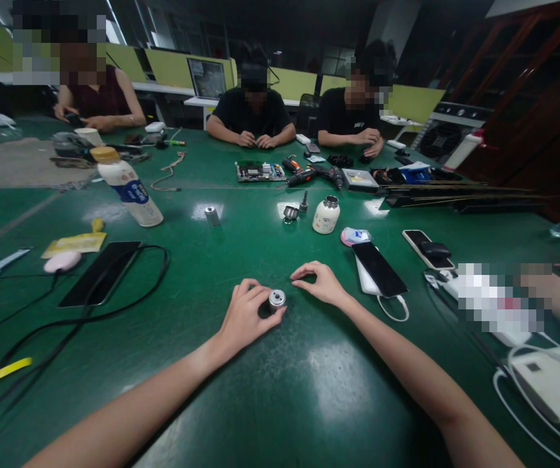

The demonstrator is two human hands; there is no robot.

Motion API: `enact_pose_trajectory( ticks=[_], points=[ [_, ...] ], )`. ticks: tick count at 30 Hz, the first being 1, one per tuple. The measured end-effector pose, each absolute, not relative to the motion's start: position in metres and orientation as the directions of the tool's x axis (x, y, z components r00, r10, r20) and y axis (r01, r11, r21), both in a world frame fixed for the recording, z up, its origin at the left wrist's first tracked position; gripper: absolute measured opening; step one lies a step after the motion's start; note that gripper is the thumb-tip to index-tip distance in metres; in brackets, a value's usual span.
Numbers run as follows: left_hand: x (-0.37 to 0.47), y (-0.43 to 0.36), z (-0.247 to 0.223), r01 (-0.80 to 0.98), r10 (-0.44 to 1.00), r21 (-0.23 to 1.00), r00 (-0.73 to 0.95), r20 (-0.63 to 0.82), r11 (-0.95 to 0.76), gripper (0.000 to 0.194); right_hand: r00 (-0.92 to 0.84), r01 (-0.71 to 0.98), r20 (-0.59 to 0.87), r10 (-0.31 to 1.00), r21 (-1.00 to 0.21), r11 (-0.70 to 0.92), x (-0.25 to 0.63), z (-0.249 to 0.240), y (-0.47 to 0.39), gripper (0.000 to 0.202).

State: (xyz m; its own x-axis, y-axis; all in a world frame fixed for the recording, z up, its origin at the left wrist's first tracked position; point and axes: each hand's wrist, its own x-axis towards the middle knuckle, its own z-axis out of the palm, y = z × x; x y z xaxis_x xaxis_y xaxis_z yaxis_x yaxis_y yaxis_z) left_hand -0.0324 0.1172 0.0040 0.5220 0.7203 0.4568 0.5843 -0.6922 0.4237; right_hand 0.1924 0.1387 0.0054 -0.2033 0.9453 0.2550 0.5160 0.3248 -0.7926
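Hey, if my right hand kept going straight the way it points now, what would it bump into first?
Your right hand would probably meet the silver cylinder held in your left hand first. Depth is unclear from this one view, so it could just pass beyond it.

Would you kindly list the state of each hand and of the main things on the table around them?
Left hand: curled around the near metal cylinder
Near metal cylinder: upright, end face up
Right hand: empty, thumb and fingertips apart
Far metal cylinder: upright, not held
Cream bottle: upright, mouth uncovered
Orange-capped bottle: upright, capped
Right-side phone: screen dark
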Motion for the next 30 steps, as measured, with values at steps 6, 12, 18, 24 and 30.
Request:
enact_pose_trajectory(
  ticks=[6, 12, 18, 24, 30],
  points=[
    [-0.032, 0.117, 0.004, 0.577, 0.719, 0.431, 0.522, 0.459, -0.694, 0.017, -0.186, 0.388, 0.314, 0.931, -0.847, 0.363, 0.169, 0.035, 0.118, 0.010],
    [-0.032, 0.117, 0.003, 0.569, 0.720, 0.443, 0.518, 0.461, -0.693, 0.016, -0.286, 0.464, 0.340, 0.896, -0.769, 0.440, 0.155, 0.045, 0.104, 0.010],
    [-0.032, 0.118, 0.004, 0.568, 0.721, 0.446, 0.521, 0.456, -0.692, 0.016, -0.212, 0.504, 0.409, 0.887, -0.732, 0.458, 0.153, 0.041, 0.103, 0.009],
    [-0.033, 0.118, 0.004, 0.565, 0.723, 0.452, 0.520, 0.455, -0.691, 0.013, -0.247, 0.492, 0.357, 0.901, -0.754, 0.434, 0.150, 0.038, 0.103, 0.008],
    [-0.032, 0.117, 0.004, 0.567, 0.724, 0.451, 0.515, 0.459, -0.690, 0.016, -0.118, 0.486, 0.391, 0.913, -0.779, 0.396, 0.153, 0.042, 0.105, 0.012]
  ],
)
